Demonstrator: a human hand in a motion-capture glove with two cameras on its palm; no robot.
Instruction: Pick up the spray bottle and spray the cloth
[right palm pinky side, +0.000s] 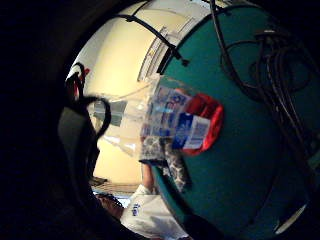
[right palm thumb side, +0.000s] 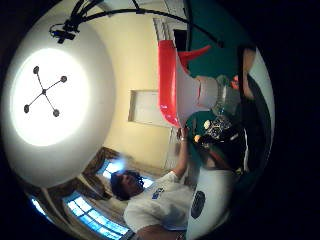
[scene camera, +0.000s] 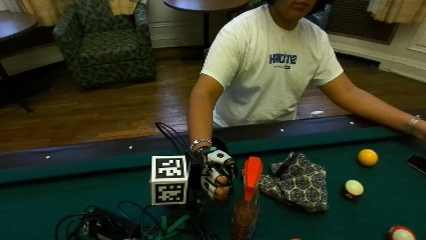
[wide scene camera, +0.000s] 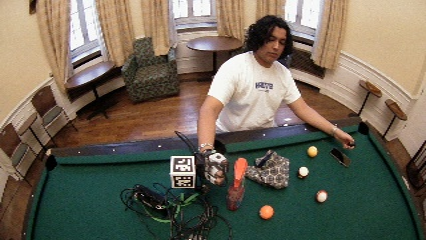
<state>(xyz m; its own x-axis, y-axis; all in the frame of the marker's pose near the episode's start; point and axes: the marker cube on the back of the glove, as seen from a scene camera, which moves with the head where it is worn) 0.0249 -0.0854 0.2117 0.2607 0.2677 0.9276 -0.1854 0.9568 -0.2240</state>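
Outside view: the hand (scene camera: 214, 175) sits beside the bottle (scene camera: 247, 202), fingers curled, gripping nothing. A clumsy grab could topple it short of the cloth (scene camera: 297, 182).

Both outside views face the person across the pool table (wide scene camera: 80, 200); palm views sit close.

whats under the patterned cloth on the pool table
The cloth lies crumpled on the green felt of the pool table. Whether anything is beneath it cannot be seen: its folds cover that spot.
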